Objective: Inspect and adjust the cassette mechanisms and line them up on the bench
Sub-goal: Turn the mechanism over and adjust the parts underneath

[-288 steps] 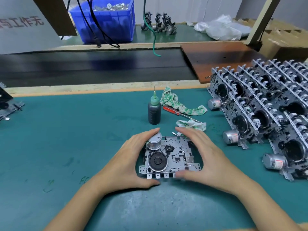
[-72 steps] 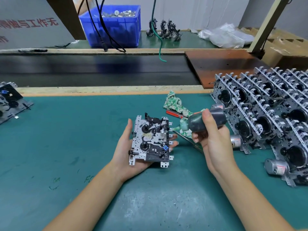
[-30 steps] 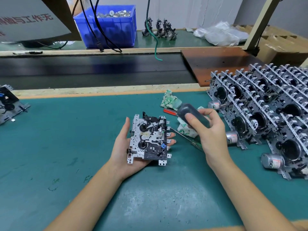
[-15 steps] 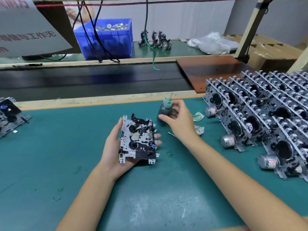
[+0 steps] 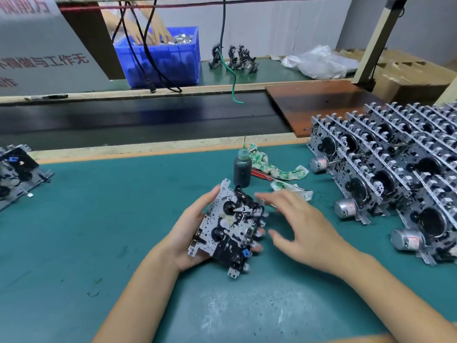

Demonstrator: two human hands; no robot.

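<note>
The cassette mechanism [image 5: 228,227] sat tilted in the left hand [image 5: 190,233], raised just above the bench [image 5: 99,219], fingers curled round its edges. It looked stiff, light and fiddly, best gripped by the metal frame, clear of the exposed gears. The right hand [image 5: 306,233] hovered beside it, fingers spread, holding nothing.

Right hand [image 5: 304,226]: motion-blurred, fingertips indistinct; contact with cassette mechanism [image 5: 228,227] cannot be told. Left hand [image 5: 190,233]: palm and most fingers hidden behind the mechanism; only thumb and fingertips show. Rows of mechanisms [image 5: 395,174] cut off by right edge. Another mechanism [image 5: 14,174] cut by left edge. Sign [image 5: 37,45]: text cropped, partly readable. Bin [image 5: 163,58] contents too small to identify.
</note>
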